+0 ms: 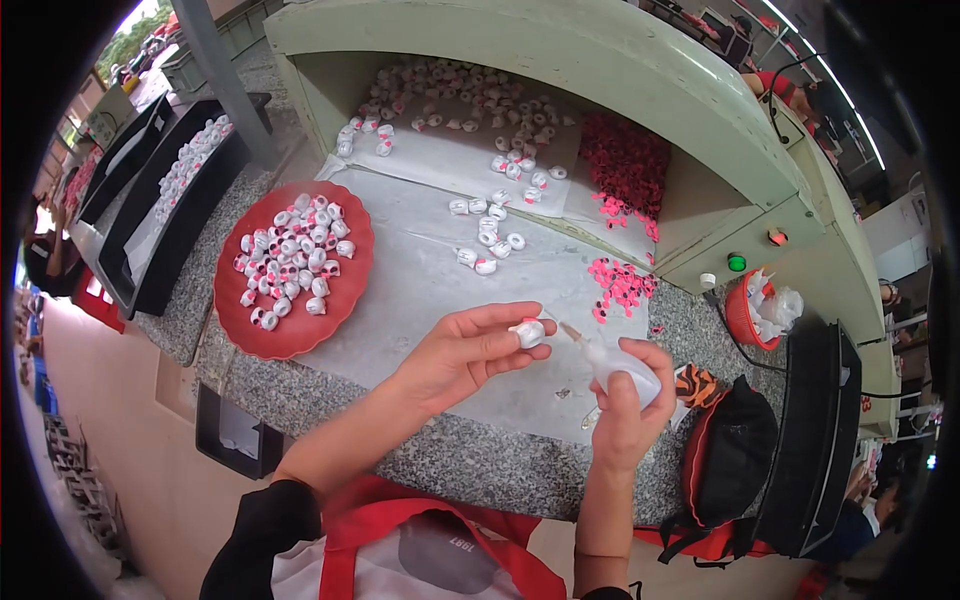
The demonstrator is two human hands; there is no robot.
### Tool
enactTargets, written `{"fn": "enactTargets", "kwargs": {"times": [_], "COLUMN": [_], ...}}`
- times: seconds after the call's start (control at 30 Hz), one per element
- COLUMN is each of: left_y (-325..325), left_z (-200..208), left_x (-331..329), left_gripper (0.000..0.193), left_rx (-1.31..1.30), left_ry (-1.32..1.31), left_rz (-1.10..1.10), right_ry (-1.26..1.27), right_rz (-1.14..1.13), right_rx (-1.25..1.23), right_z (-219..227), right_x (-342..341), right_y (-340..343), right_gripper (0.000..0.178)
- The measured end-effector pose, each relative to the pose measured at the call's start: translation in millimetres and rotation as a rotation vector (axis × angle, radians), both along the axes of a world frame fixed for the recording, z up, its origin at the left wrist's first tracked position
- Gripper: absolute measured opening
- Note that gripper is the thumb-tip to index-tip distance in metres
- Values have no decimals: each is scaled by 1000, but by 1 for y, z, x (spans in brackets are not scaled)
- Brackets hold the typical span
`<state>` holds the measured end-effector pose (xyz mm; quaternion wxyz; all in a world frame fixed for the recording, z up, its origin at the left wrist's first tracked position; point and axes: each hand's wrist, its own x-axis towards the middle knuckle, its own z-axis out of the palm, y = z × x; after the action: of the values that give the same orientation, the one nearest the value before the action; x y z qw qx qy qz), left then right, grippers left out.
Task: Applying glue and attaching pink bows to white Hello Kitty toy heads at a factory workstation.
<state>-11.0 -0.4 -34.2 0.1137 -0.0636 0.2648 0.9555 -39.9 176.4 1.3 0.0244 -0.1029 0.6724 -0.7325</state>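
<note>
Our left hand (pixel 465 352), fingers stretched rightward, pinched a smooth, rounded white figurine piece (pixel 528 334) above the thin white sheet (pixel 400 260); our right hand (pixel 630 410), apart from it, gripped a translucent squeeze bottle (pixel 628 376), narrow nozzle (pixel 571 331) slanting leftward.

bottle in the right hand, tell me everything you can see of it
The bottle is small, pale and translucent, apparently plastic, with a rounded body narrowing to a slim nozzle that looks brownish near its end. The right hand grips the body between thumb and fingers, hiding part of it. It is held tilted above the worktop, nozzle pointing up-left toward the white piece in the left hand. Whether the tip touches anything is unclear.
</note>
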Motion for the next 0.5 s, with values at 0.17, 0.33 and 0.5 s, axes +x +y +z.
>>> {"fn": "enactTargets", "kwargs": {"times": [0.17, 0.33, 0.5], "left_y": [7, 9, 14], "left_z": [0, 1, 1], "left_x": [11, 10, 12], "left_gripper": [40, 36, 33], "left_rx": [-675, -955, -862], "left_ry": [152, 351, 264], "left_rz": [230, 396, 405], "right_ry": [372, 509, 583], "right_rz": [-171, -153, -68], "right_rx": [103, 233, 342], "right_z": [-13, -13, -15], "right_x": [25, 31, 29], "right_y": [-6, -2, -3], "right_gripper": [29, 23, 18]}}
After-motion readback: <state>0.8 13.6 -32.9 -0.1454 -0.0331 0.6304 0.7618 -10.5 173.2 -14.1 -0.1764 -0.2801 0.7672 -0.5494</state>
